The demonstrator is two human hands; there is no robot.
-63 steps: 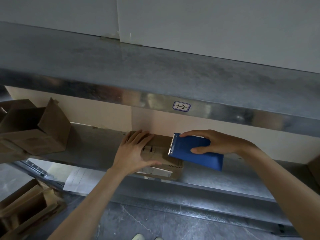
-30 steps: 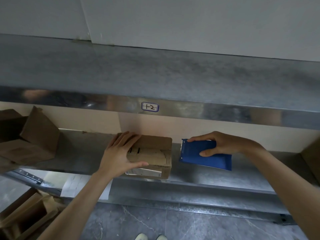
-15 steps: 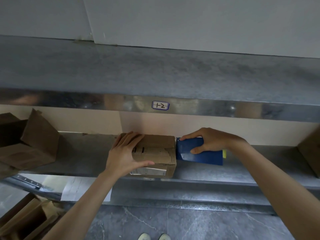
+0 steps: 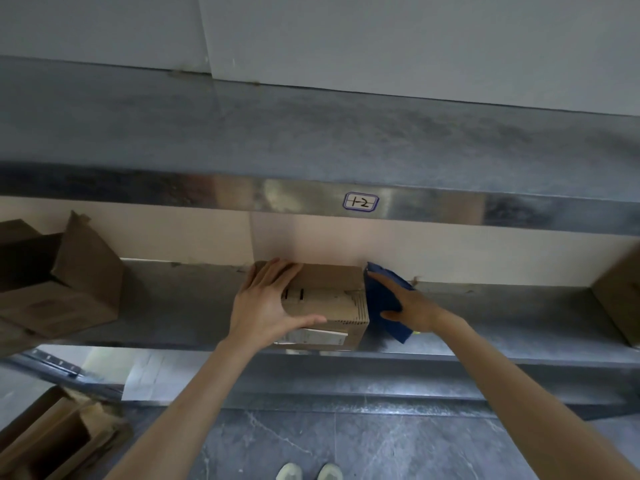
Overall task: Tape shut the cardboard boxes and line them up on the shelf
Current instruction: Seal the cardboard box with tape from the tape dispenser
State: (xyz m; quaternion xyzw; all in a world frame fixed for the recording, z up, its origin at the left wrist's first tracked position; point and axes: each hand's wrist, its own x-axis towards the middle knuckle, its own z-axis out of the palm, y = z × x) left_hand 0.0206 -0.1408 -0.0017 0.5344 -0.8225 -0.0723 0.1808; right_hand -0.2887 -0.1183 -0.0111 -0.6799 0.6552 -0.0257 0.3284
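Observation:
A small closed cardboard box (image 4: 332,299) sits on the metal shelf (image 4: 502,323) near its front edge. My left hand (image 4: 266,306) lies on the box's top left, fingers spread over the top and thumb along the front face. My right hand (image 4: 412,306) holds a blue tape dispenser (image 4: 384,299) against the box's right side, fingers along the blue body and thumb under it. The dispenser is tilted, its upper end at the box's back right corner.
An open cardboard box (image 4: 69,289) with raised flaps lies at the shelf's left end, and a corner of another box (image 4: 620,299) shows at the right. More open boxes (image 4: 48,441) stand on the floor at lower left. A shelf edge above carries a label (image 4: 360,202).
My right hand has brought the blue dispenser from beside the box up against its right side and tilted it. My left hand keeps its place on the box.

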